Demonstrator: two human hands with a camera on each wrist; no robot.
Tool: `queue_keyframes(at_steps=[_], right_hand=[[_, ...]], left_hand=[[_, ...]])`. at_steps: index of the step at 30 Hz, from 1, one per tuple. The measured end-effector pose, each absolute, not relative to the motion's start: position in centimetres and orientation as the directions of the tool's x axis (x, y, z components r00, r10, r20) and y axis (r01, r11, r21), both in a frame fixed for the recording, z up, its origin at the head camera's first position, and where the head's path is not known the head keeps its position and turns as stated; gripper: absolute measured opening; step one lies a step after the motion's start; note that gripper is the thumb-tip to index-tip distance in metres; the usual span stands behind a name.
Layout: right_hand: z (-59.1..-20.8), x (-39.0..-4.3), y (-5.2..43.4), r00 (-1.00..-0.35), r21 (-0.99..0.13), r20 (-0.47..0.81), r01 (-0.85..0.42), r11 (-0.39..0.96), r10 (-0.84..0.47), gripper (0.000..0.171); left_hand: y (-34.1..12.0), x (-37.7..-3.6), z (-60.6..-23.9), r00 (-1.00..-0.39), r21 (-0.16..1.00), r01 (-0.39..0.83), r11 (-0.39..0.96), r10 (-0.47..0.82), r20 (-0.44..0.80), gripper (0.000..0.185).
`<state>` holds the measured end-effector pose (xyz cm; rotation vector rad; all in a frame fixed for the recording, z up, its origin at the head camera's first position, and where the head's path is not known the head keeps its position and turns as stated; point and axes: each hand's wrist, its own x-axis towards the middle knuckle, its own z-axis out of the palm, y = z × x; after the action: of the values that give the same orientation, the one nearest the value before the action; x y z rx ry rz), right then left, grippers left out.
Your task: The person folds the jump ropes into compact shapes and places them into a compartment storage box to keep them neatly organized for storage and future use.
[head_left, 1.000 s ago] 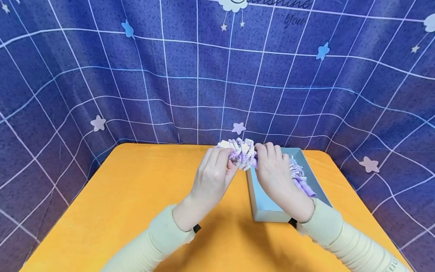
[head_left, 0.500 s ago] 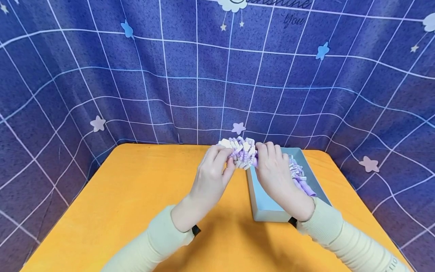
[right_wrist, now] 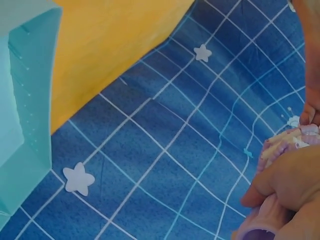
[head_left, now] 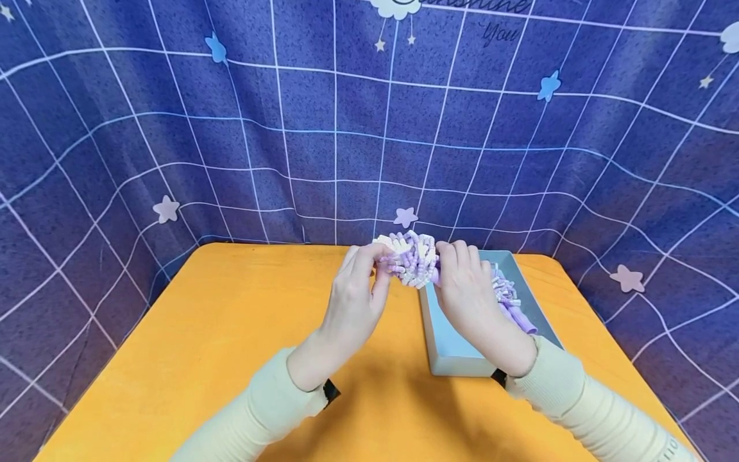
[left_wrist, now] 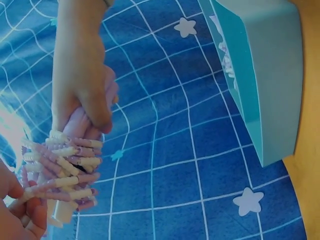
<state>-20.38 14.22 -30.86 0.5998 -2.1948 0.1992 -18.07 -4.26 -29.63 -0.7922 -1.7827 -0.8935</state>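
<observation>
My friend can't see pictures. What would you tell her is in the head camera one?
Two hands hold a purple and white spiky brush-like toy in the air above an orange table: the left hand pinches its bristly end, the right hand grips the other end. A blue tray under the right hand holds another purple piece. Behind hangs a blue star-patterned cloth.

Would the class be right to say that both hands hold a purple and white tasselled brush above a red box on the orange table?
Not quite: the box is light blue, not red, as the head view shows. The rest stands: the left hand pinches the purple and white tasselled brush at its tassels, the right hand grips its handle, and the box lies on the orange table.
</observation>
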Motion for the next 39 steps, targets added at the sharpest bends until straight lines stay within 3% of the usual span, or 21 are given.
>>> queue_keyframes(at_steps=[8, 16, 21, 26, 31, 39], right_hand=[[-30.9, -20.3, 14.4, -0.538, 0.058, 0.767, -0.483, 0.874, -0.349, 0.048], [-31.5, -20.3, 14.4, -0.569, 0.074, 0.745, -0.448, 0.891, -0.348, 0.044], [-31.6, -20.4, 14.6, -0.596, 0.057, 0.731, -0.431, 0.901, -0.331, 0.047], [-31.9, -20.3, 14.9, -0.624, 0.043, 0.709, -0.426, 0.904, -0.328, 0.045], [-32.2, -20.0, 15.3, -0.66, 0.005, 0.676, -0.441, 0.898, -0.328, 0.045], [-31.7, -19.5, 16.1, -0.782, -0.169, 0.507, -0.503, 0.847, -0.363, 0.052]], left_hand=[[-4.4, -18.0, -29.5, -0.289, 0.13, 0.85, 0.511, 0.244, 0.926, 0.017], [-4.6, -18.0, -30.2, -0.173, -0.099, 0.767, 0.634, 0.352, 0.92, 0.017], [-4.5, -17.7, -30.5, -0.125, -0.158, 0.755, 0.637, 0.376, 0.918, 0.011], [-4.4, -17.5, -30.7, -0.119, -0.151, 0.78, 0.608, 0.38, 0.917, 0.008], [-4.4, -17.3, -30.7, -0.155, -0.113, 0.795, 0.596, 0.38, 0.912, 0.011], [-5.0, -17.5, -30.2, -0.216, -0.057, 0.826, 0.561, 0.408, 0.887, 0.01]])
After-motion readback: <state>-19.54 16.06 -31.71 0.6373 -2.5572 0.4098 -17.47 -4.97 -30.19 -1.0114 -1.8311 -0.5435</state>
